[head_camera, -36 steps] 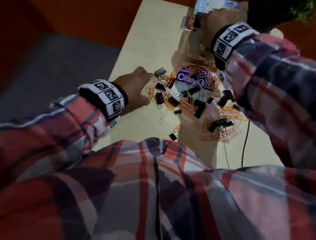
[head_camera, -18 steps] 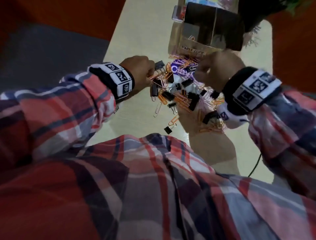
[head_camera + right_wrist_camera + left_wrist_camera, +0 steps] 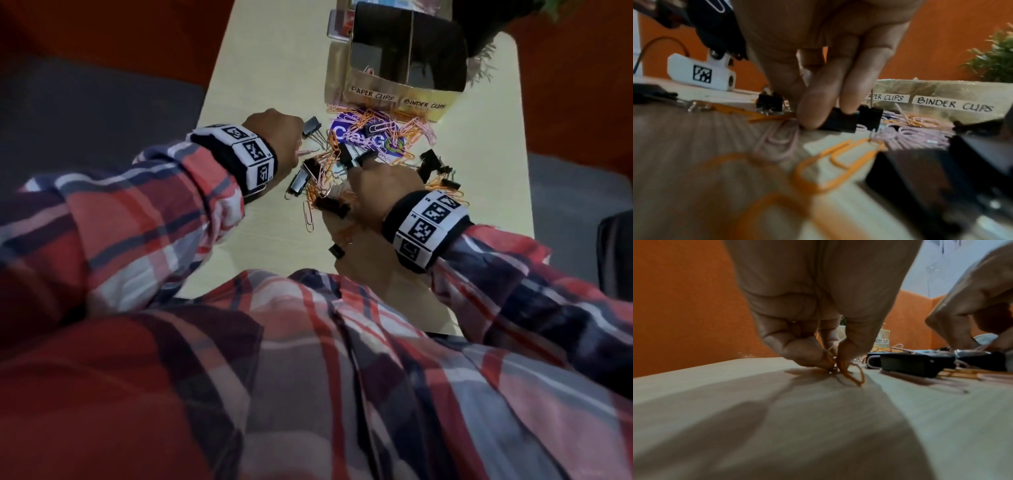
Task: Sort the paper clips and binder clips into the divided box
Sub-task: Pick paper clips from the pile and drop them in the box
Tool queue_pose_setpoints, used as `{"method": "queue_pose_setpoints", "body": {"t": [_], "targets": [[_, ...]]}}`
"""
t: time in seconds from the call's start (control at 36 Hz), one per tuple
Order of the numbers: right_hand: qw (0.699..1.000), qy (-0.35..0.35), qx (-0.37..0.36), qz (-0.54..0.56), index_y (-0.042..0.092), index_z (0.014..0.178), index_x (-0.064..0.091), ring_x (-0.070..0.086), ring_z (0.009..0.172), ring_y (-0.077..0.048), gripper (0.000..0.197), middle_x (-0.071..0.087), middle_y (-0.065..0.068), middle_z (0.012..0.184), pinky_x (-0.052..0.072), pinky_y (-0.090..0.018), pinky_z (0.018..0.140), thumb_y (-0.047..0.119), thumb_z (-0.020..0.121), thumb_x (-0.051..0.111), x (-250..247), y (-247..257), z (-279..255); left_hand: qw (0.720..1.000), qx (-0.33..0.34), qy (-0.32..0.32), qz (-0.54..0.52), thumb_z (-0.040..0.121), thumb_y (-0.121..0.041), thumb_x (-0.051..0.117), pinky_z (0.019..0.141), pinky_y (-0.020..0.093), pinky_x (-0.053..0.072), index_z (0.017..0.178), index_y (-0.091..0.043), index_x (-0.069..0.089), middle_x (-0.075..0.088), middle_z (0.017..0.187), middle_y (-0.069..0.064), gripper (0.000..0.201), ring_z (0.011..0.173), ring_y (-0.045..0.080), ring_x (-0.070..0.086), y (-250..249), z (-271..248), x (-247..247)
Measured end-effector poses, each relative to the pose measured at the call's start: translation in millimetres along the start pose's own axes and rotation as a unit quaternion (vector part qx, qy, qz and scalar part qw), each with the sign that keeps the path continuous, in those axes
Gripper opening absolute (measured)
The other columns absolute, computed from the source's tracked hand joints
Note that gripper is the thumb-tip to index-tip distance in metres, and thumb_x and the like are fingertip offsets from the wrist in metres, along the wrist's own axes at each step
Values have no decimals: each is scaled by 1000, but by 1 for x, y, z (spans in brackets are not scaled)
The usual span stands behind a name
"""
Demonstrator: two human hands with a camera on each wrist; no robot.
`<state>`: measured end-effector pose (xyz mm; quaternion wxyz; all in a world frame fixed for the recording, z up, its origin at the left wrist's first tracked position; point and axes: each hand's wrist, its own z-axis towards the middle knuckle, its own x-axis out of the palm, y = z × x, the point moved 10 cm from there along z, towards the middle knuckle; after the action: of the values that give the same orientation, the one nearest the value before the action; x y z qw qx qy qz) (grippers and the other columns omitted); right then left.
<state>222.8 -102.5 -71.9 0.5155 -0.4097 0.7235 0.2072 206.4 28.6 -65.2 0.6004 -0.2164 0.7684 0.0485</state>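
A cardboard divided box (image 3: 394, 97) stands at the back of the table, its front labelled PAPER CLIPS on the left and BINDER CLIPS on the right (image 3: 953, 104). Before it lies a pile of orange and pink paper clips (image 3: 407, 132) mixed with black binder clips (image 3: 310, 127). My left hand (image 3: 294, 140) is at the pile's left edge and pinches orange paper clips (image 3: 840, 368) against the table. My right hand (image 3: 358, 168) is lower in the pile, its fingertips (image 3: 809, 116) pinching a small black binder clip (image 3: 840, 121) that rests on the table.
A purple printed packet (image 3: 342, 132) lies under the pile. A green plant (image 3: 479, 65) stands behind the box at the right. The pale table (image 3: 260, 240) ends close to my left arm. Loose clips (image 3: 308, 216) lie near my body.
My right hand came back from the box to the near part of the pile and closed on a binder clip. My left hand stayed at the pile's left edge, pinching paper clips.
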Motion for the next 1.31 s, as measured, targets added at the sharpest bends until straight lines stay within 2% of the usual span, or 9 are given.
{"method": "queue_pose_setpoints", "body": {"t": [0.22,0.44,0.58,0.67,0.83,0.94,1.06,1.19,1.31], "targets": [[989,-4,58,135,16,91,61,61,92,-30,8,65,-7,99,47,-32,70,22,90,57,-5,-32,-3,998,-10,31,-56,85,-7,59,70,30,40,100,-13,61,64,101,11,17,89,30,57,6,-7,1],[900,-171,92,390,13,72,64,68,52,-7,16,65,-1,67,51,-28,48,9,87,68,-68,-84,-14,994,-18,51,-94,84,-10,61,61,26,37,92,-18,61,59,88,0,12,80,22,54,23,-9,6],[872,-255,67,412,17,68,61,68,51,-1,19,63,0,61,43,-16,35,8,84,66,-124,-110,4,995,-6,59,-83,84,-10,61,69,27,38,92,-18,60,57,87,-1,11,82,22,52,18,-11,7],[890,-283,82,348,19,68,63,59,46,13,16,59,4,58,40,-5,38,12,83,62,-152,-118,29,995,-7,59,-82,84,-8,60,67,26,37,89,-18,58,54,77,-5,11,81,21,52,17,-13,7],[971,-154,94,155,14,92,69,64,95,-31,17,70,-14,95,48,-32,69,23,90,55,-144,-107,109,993,-14,69,-98,81,-8,59,66,26,39,80,-23,55,57,80,-4,16,80,21,54,19,-15,14],[991,-95,69,58,13,88,61,53,83,-29,12,64,-16,102,45,-41,80,19,92,51,-119,-94,126,989,-31,75,-121,83,-6,57,60,25,38,81,-22,55,52,70,-11,16,71,16,53,25,-16,17],[992,-73,45,89,13,109,68,61,93,-31,23,66,-12,114,44,-32,76,22,91,56,-111,-94,127,986,-24,74,-149,86,-12,63,65,25,40,76,-21,55,57,75,-7,15,76,17,56,25,-13,11],[963,-159,87,201,16,109,70,64,97,-27,25,61,-12,91,50,-31,84,14,92,52,-125,-123,99,983,5,-9,-185,84,-9,68,57,24,36,92,-11,64,60,84,-2,10,77,17,54,12,14,-46],[938,-244,99,227,11,100,72,66,82,-22,23,70,-6,90,49,-26,73,18,90,53,-129,-141,52,978,52,-63,-193,85,-10,67,65,26,40,98,-13,64,59,92,0,13,83,17,54,-22,47,-92]]}}
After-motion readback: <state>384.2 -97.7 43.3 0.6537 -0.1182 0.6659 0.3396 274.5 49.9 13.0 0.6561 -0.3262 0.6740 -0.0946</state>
